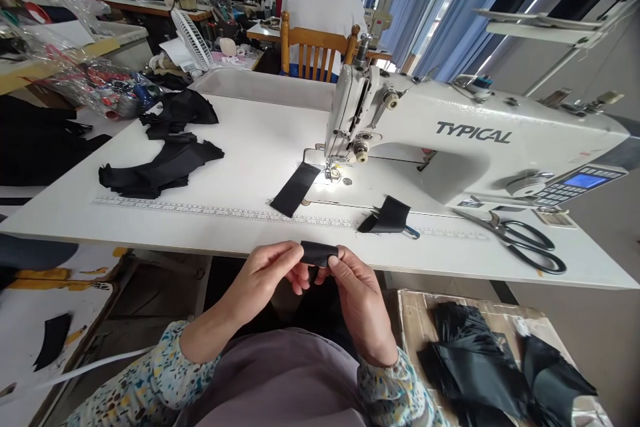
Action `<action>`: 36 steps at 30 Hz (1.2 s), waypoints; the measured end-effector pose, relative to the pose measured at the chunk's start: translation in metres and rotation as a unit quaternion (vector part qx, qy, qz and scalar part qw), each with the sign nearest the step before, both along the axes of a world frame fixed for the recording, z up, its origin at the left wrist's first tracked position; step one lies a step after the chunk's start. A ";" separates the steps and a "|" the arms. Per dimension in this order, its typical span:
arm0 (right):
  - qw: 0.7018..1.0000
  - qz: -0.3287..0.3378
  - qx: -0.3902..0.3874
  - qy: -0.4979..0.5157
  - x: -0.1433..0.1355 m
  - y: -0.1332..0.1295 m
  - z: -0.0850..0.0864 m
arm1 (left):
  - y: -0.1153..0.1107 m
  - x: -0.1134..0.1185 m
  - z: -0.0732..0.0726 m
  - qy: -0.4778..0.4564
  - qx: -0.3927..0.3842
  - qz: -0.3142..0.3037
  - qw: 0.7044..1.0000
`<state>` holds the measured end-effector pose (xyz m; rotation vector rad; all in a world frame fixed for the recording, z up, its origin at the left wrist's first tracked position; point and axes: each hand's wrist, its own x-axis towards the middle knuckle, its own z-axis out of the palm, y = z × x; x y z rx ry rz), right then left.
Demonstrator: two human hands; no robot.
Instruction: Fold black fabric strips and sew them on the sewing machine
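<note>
Hands at lower centre: left hand [270,273] and right hand [353,287] both pinch a small black fabric piece [319,253], fingers closed on its ends. Prep step, seemingly folding; next needs feeding under the sewing machine [450,140] foot.

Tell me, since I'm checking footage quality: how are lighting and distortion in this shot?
Head view: wide-angle lens bows the table edge; the sewing machine lamp throws a bright patch at the needle; daylight glares through curtains behind; both hands and the black fabric piece stay sharp.
</note>
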<state>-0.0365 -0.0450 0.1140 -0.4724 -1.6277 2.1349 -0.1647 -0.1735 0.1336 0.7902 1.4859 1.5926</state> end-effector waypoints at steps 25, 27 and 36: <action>1.000 0.005 -0.015 -0.005 0.002 0.000 -0.002 | -0.007 -0.012 -0.003 0.061 -0.020 0.029 0.997; 1.000 -0.001 0.019 -0.014 0.005 0.000 0.002 | -0.009 -0.014 -0.002 0.062 -0.019 0.033 0.997; 0.951 -0.051 0.300 -0.059 0.014 0.000 0.015 | -0.013 -0.014 0.001 0.063 -0.028 0.048 0.996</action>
